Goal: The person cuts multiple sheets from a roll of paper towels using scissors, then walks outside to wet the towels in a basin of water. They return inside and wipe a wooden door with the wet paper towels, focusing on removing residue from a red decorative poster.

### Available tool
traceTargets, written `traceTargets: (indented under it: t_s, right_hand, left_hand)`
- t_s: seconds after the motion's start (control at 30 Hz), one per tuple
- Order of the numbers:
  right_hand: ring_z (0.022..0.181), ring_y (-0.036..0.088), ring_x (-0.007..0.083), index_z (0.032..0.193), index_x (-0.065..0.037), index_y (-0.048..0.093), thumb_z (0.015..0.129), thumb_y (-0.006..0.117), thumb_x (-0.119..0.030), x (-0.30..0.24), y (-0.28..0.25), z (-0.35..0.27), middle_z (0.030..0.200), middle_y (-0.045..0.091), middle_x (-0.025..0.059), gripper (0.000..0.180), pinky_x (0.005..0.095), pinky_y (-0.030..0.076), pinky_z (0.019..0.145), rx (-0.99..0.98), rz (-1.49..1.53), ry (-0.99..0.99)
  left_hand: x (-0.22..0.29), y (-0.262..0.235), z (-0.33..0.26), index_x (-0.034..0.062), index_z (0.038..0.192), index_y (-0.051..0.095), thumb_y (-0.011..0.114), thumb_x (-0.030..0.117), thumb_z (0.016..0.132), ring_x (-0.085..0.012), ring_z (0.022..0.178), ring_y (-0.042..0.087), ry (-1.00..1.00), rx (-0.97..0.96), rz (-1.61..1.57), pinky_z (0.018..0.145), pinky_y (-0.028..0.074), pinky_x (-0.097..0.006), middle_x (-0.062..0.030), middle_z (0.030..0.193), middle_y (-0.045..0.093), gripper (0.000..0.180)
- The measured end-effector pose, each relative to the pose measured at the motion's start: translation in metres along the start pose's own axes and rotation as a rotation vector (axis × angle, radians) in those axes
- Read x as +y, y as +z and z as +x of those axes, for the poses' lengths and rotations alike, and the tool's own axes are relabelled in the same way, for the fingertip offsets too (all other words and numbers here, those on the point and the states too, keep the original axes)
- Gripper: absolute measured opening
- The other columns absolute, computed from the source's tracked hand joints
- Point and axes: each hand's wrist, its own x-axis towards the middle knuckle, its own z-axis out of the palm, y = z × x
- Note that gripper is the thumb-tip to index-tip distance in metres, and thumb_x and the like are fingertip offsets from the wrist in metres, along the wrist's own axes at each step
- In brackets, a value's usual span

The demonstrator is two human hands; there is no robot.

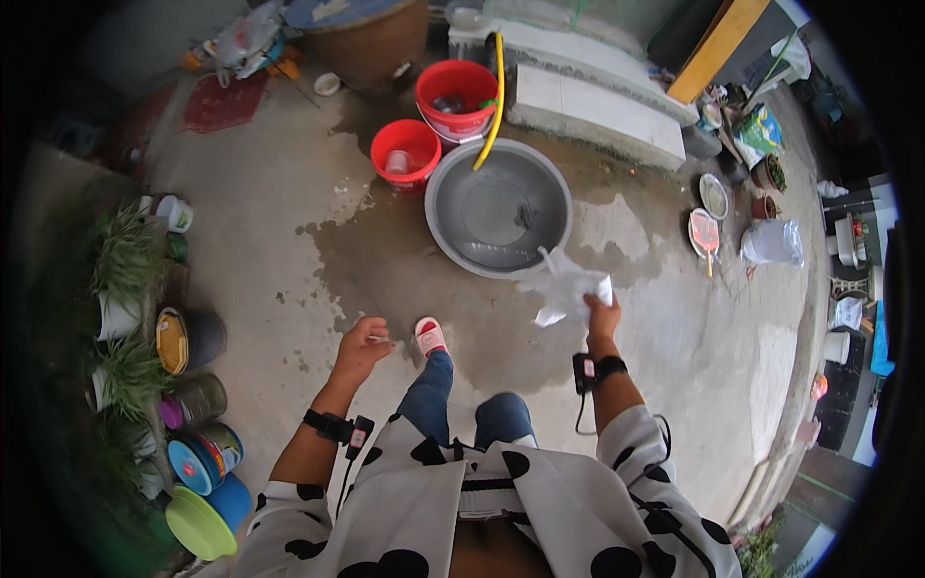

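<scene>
My right hand (604,320) is closed on a crumpled, thin white sheet (567,289); I cannot tell whether it is plastic or cloth. The sheet hangs forward to the near right rim of a large grey basin (469,154). Inside the basin, a small dark clump (526,216) lies at the right. My left hand (360,349) hovers over the floor above my left foot, its fingers loosely curled and apart. A pale sliver shows by its fingertips, too small to make out.
Two red buckets (405,152) stand behind the basin at its left, and a yellow hose (496,106) hangs over its rim. White steps (597,111) rise behind. Potted plants (130,250) and tubs line the left. A red-and-white dustpan-like thing (704,236) lies right. The concrete is partly wet.
</scene>
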Motion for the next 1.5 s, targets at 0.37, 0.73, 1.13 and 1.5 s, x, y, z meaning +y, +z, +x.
traceTargets:
  t_s: [0.37,0.73,1.13,1.5]
  right_hand:
    - [0.115,0.053,0.0388,0.115,-0.013,0.063,0.067,0.061,0.004,0.055,0.216,0.158,0.128,0.054,0.0166,0.051,0.0415,0.047,0.095,-0.211,-0.900,-0.744]
    - [0.126,0.044,0.0393,0.114,-0.025,0.064,0.073,0.058,-0.003,0.328,0.347,0.240,0.142,0.043,0.0115,0.046,0.0491,0.046,0.095,-0.616,-1.203,-0.698]
    - [0.102,0.062,0.0315,0.114,-0.010,0.065,0.076,0.070,-0.024,0.436,0.371,0.305,0.109,0.065,0.0143,0.041,0.0400,0.047,0.091,-1.013,-0.901,0.104]
    - [0.117,0.049,0.0415,0.134,-0.006,0.044,0.068,0.081,-0.039,0.355,0.346,0.294,0.127,0.050,0.0227,0.083,0.0434,0.046,0.094,-0.435,-0.958,-0.468]
  left_hand:
    - [-0.105,-0.025,0.094,0.0037,0.109,0.057,0.067,-0.007,0.076,-0.0124,0.088,0.060,-0.244,0.130,-0.121,0.077,0.051,-0.026,-0.0053,0.095,0.062,0.036]
    - [-0.245,-0.005,0.120,0.0024,0.106,0.057,0.061,-0.003,0.076,-0.0104,0.070,0.053,-0.578,0.310,-0.138,0.059,0.043,-0.023,-0.0086,0.091,0.064,0.031]
    - [-0.278,0.012,0.162,0.0010,0.110,0.056,0.061,-0.007,0.078,-0.0115,0.082,0.058,-0.726,0.278,-0.180,0.071,0.047,-0.022,-0.0098,0.097,0.064,0.034]
    - [-0.270,0.022,0.194,0.0011,0.113,0.055,0.059,-0.006,0.080,-0.0109,0.084,0.058,-0.666,0.173,-0.276,0.075,0.047,-0.022,-0.0099,0.102,0.063,0.034]
